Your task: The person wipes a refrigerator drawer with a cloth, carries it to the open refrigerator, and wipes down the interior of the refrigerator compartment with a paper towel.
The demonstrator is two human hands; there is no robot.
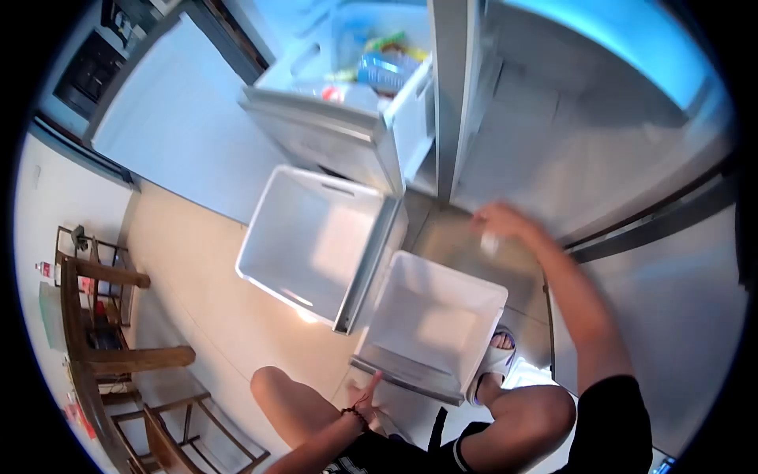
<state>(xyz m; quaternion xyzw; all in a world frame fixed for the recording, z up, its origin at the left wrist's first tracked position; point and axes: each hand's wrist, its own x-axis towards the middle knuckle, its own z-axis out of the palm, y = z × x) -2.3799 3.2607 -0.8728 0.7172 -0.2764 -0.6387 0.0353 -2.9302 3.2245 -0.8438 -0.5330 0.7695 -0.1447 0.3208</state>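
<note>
My right hand (504, 220) is reached out toward the base of the fridge, its fingers closed round a small, blurred white item (490, 242) that could be a cloth or tissue. Beside my knee, my left hand (364, 394) has its fingers apart at the grey front edge of a white drawer (450, 278). That drawer sits on the floor between my legs and looks bare inside. Left of it lies another white drawer (304, 229) with a grey front strip, also bare inside.
A pulled-out freezer drawer (316, 130) holds several packages, one a blue pack (387, 69). Open fridge doors stand at left (178, 118) and right (663, 316). A wooden table (79, 347) and a chair (197, 426) are at the left on the tiled floor (189, 284).
</note>
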